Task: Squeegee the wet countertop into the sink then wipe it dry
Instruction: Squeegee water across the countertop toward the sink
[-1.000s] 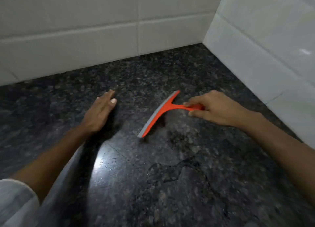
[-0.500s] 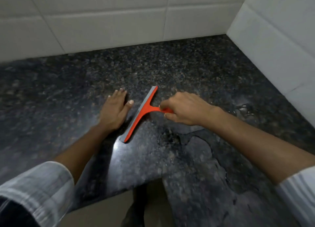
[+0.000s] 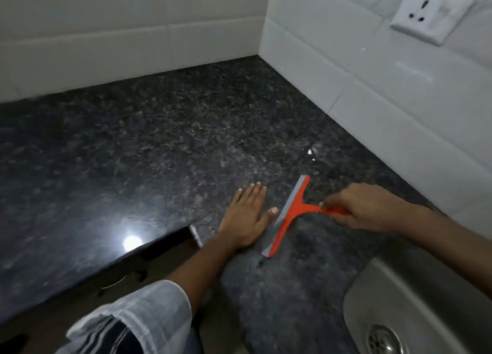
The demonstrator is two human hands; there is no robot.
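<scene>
Two hands are in view: the squeegee (image 3: 288, 215) handle is clasped by the right hand (image 3: 364, 210); the left hand (image 3: 246, 218) is laid flat on the countertop (image 3: 159, 154). Since a second ago, blade and view were shifted sinkward; the sink (image 3: 415, 300) now lies just right, so water is judged nearly delivered.

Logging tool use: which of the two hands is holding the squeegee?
The right hand, gripping the orange squeegee's handle. The left hand lies flat on the countertop beside the blade.
</scene>
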